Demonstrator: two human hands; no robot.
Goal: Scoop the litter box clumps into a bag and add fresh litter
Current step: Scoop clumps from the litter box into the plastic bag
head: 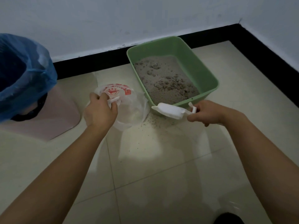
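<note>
A green litter box [202, 65] stands on the tiled floor near the wall, holding grey litter [166, 81] with darker clumps. To its left lies a thin white plastic bag [129, 104] with a red print. My left hand [100, 112] pinches the bag's rim and handle. My right hand [208, 113] grips the handle of a white scoop [169, 111], which hovers level at the box's near corner, between box and bag. Whether the scoop holds anything is hidden.
A pink bin [48, 120] lined with a blue bag [27, 73] stands at the left. Spilled litter grains [155, 123] dot the floor below the scoop. A black skirting [97, 60] runs along the white walls. A dark shape [229, 219] shows at the bottom edge.
</note>
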